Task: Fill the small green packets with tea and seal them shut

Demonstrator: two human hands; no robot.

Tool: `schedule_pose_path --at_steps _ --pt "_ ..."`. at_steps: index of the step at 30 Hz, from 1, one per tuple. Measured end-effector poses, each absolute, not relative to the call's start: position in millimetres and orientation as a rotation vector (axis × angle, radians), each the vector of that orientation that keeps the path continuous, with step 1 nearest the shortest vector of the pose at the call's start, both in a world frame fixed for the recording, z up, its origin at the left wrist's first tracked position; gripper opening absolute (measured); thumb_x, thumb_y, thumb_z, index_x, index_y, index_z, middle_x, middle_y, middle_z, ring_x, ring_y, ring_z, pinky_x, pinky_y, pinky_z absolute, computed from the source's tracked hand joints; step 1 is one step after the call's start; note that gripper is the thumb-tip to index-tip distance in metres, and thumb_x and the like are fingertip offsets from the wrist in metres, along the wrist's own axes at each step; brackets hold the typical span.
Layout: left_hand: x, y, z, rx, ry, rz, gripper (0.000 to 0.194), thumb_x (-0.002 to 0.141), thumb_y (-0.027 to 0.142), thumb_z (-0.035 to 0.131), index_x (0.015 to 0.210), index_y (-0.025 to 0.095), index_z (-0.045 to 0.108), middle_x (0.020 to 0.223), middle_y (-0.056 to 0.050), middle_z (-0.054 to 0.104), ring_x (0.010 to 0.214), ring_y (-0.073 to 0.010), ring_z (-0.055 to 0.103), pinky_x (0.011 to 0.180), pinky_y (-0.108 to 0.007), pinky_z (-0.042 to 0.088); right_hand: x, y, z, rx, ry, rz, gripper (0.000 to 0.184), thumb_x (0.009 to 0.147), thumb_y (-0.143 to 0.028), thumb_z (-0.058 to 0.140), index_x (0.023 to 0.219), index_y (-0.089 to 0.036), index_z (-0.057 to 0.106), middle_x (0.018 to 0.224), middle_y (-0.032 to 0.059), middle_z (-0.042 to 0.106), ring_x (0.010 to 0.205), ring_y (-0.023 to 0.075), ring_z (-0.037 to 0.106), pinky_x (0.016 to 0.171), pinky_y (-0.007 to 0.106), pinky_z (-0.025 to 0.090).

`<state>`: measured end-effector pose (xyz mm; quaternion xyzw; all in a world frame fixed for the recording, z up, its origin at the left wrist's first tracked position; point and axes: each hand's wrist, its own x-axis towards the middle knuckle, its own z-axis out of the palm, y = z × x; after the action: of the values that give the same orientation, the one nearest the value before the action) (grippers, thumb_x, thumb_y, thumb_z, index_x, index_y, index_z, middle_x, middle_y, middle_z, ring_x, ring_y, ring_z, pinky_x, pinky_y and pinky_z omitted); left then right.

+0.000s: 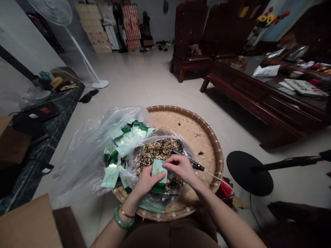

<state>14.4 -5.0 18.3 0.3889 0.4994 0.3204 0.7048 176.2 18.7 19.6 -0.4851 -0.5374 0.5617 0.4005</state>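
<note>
Left hand (146, 182) and right hand (181, 168) are both closed in a narrow pinch on a pale green sachet (159, 174), which stands nearly on end with its long axis running near to far, its dark green band at the near end. Right hand also has a black-handled corded tool (190, 159) along its thumb side, tip pointing far and left, with a white cord (219, 181) trailing off right. Left wrist wears a jade bangle (123, 218) and a thin gold bracelet (126, 212).

Sachet sits over an open clear plastic bag of loose dried tea (157, 155), all on a round woven bamboo tray (199, 127). More green sachets (126, 144) pile up in a bigger clear bag (85, 155) just left. Off right there's a black round stand (248, 174), then a dark wood coffee table (258, 89).
</note>
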Motion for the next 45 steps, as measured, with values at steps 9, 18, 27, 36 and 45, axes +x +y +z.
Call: schedule_pose_path --at_steps 9,18,27,36,45 --pt "17 -2 18 0.548 1.106 0.83 0.051 0.055 0.036 0.085 0.093 0.009 0.065 0.096 -0.015 0.074 0.066 -0.0219 0.071 0.058 -0.03 0.058 243 22 0 -1.668 -2.193 0.622 0.057 0.071 -0.016 0.07 0.125 -0.016 0.054 0.116 0.0157 0.06 0.107 0.0298 0.054 0.091 0.045 0.044" --pt "16 -3 15 0.571 1.086 0.87 0.05 0.054 0.033 0.086 0.093 0.007 0.067 0.097 -0.016 0.074 0.07 -0.0226 0.072 0.062 -0.03 0.059 249 30 -20 -1.791 -2.297 0.549 0.046 0.07 -0.013 0.063 0.116 -0.01 0.059 0.105 0.0156 0.059 0.097 0.0276 0.055 0.085 0.039 0.045" --pt "15 -2 10 0.845 1.115 0.806 0.041 0.06 0.038 0.081 0.087 0.01 0.071 0.081 -0.008 0.075 0.072 -0.0224 0.07 0.067 -0.03 0.055 267 25 48 -1.222 -2.082 1.034 0.05 0.072 -0.024 0.068 0.121 -0.023 0.058 0.105 0.0064 0.059 0.091 0.0199 0.057 0.08 0.034 0.048" --pt "14 -2 17 1.202 1.096 0.725 0.029 0.063 0.032 0.077 0.083 0.012 0.075 0.082 -0.007 0.076 0.076 -0.0232 0.069 0.073 -0.032 0.053 226 14 70 -1.144 -2.225 1.088 0.042 0.072 -0.014 0.065 0.113 -0.02 0.065 0.094 0.0055 0.06 0.084 0.0191 0.057 0.074 0.031 0.047" --pt "16 -4 17 1.024 1.124 0.661 0.032 0.06 0.035 0.079 0.078 0.01 0.071 0.074 -0.008 0.076 0.067 -0.0217 0.07 0.064 -0.029 0.054 225 14 73 -1.18 -2.153 1.114 0.033 0.077 -0.015 0.063 0.108 -0.02 0.068 0.092 0.0056 0.063 0.083 0.0189 0.059 0.074 0.03 0.047"
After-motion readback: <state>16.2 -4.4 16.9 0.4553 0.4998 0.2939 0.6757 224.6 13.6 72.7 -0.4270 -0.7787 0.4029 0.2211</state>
